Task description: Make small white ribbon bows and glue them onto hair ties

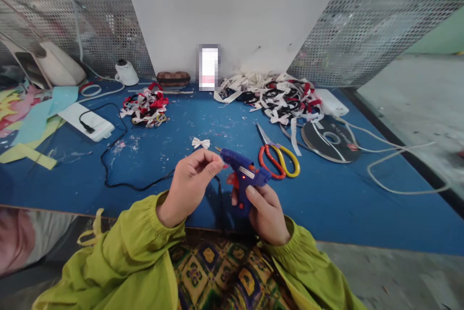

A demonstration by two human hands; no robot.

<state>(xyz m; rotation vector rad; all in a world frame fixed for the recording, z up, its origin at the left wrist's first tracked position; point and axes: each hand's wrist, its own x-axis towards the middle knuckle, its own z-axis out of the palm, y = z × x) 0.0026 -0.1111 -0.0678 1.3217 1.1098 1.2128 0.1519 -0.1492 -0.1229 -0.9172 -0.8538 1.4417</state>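
My right hand (267, 211) is wrapped round the handle of a blue hot glue gun (242, 170), whose small indicator light glows red. Its nozzle points left, just above the fingertips of my left hand (192, 179). Thumb and forefinger of that hand are pinched together, with a speck of pinkish red by the tips; what they hold is too small to make out. A white patterned ribbon bow (200, 143) shows just beyond my left hand. Red-and-yellow-handled scissors (279, 157) lie slightly spread to the right of the glue gun.
Bows and hair ties form a small pile (147, 107) at left and a larger heap (281, 97) at right. A black spool (330, 138), white power strip (87, 121), phone (208, 68) and paper scraps (32, 124) surround the blue tabletop (380, 208). Cables trail on both sides.
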